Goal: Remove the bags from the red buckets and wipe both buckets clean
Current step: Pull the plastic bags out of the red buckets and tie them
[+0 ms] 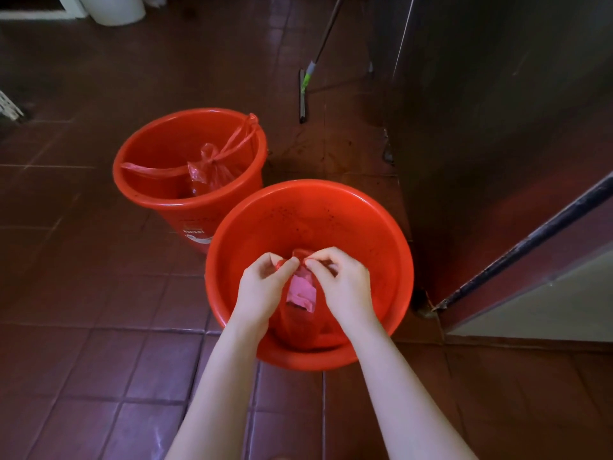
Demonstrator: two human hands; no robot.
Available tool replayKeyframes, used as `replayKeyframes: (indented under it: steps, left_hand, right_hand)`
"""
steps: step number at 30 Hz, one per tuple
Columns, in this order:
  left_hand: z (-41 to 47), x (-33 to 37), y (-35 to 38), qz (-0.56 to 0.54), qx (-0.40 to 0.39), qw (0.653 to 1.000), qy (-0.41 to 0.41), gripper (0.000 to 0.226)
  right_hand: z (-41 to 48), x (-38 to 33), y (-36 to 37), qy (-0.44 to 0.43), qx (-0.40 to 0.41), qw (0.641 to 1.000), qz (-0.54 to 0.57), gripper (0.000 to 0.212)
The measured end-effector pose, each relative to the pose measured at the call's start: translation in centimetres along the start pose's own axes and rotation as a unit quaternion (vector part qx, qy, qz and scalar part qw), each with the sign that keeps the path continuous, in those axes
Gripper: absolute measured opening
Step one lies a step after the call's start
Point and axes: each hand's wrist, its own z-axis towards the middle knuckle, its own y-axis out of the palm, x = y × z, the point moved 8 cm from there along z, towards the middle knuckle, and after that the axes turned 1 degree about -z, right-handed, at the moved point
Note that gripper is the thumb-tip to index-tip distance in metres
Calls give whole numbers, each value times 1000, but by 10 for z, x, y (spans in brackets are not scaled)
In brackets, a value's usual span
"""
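Two red buckets stand on the tiled floor. The near bucket point(381, 247) holds a red plastic bag point(300, 322) with something pink point(301, 292) showing through its top. My left hand point(265, 287) and my right hand point(341, 280) are both inside this bucket, each pinching the bag's top, close together. Dark specks dot the bucket's far inner wall. The far bucket point(156, 141) to the left contains a second knotted red bag point(207, 174); its long handles drape over the rim.
A floor squeegee point(303, 91) with a long pole leans at the back. A dark metal cabinet point(497, 111) and an open door edge point(530, 240) stand right of the near bucket. A white bin point(114, 8) sits far back left.
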Motion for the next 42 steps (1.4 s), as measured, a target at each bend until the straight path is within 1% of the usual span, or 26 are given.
replayKeyframes:
  steps: [2,4,5,7,8,9,10,11,12,14,15,17,18,20,23,25,26,27,29,30,31,34,37,40,42]
  left_hand:
    - [4,-6,1,-27,2,999,-37,31]
    - [8,-15,-2,-48,14,995,-83,32]
    - [10,-18,-8,-37,33,994,-97,33]
    - [15,-21,-26,22,82,991,-99,33]
    - [16,-19,-35,60,104,989,-91,32]
    - [18,-15,-42,98,122,985,-75,32]
    - [19,-8,-45,123,134,982,-52,31]
    - [21,1,-46,131,136,982,-22,31]
    - [24,9,-43,124,123,985,7,31]
    - [26,22,-32,57,57,996,39,33]
    - [25,25,-24,2,13,999,34,34]
    - [20,27,-10,-99,-60,993,4,34]
    - [18,29,-5,-126,-82,989,-3,33]
    - [16,37,-3,-142,-106,984,-1,34]
    - [18,63,-12,-100,-128,986,30,37]
    - [18,87,-15,-70,-165,981,75,37]
    - [18,99,-17,-60,-181,977,97,35]
    - [18,109,-21,-37,-189,973,124,33]
    - [17,126,-29,66,-179,962,197,31]
    - [17,130,-32,122,-166,950,232,31]
    - [17,130,-35,161,-154,942,252,33]
    - [20,107,-43,205,-145,936,246,39]
    - [27,72,-62,259,-130,935,205,43]
    - [36,51,-88,292,-96,936,170,42]
    - [41,46,-106,316,-62,933,159,42]
  right_hand:
    - [0,14,0,70,-9,997,22,9]
    - [-3,36,-6,154,2,987,47,11]
    - [-5,50,-11,206,22,975,77,11]
    - [-13,70,-17,304,72,934,175,10]
    - [-16,74,-18,334,95,910,227,10]
    - [-17,74,-17,343,111,895,263,11]
    - [-15,70,-16,337,114,893,276,12]
    - [-12,64,-13,319,103,901,275,12]
    - [-8,57,-10,296,84,913,268,12]
    - [-1,41,-5,246,41,936,249,12]
    - [1,35,-3,225,26,945,237,14]
    - [4,24,-2,198,4,956,217,17]
    - [5,18,-2,188,-7,958,216,17]
    - [10,1,1,165,-39,955,242,20]
    - [27,-38,-5,122,-85,948,281,20]
    - [41,-67,-16,84,-116,953,266,14]
    - [47,-81,-22,61,-133,959,241,13]
    - [51,-92,-29,28,-146,971,190,14]
    - [55,-108,-41,-65,-142,987,33,17]
    - [54,-111,-45,-100,-128,986,-31,20]
    - [53,-107,-47,-116,-114,985,-66,23]
    - [45,-72,-47,-89,-95,988,-82,30]
    - [36,-27,-45,-40,-103,988,-112,34]
    - [35,4,-60,-21,-76,986,-148,36]
    - [36,14,-68,-21,-77,982,-172,35]
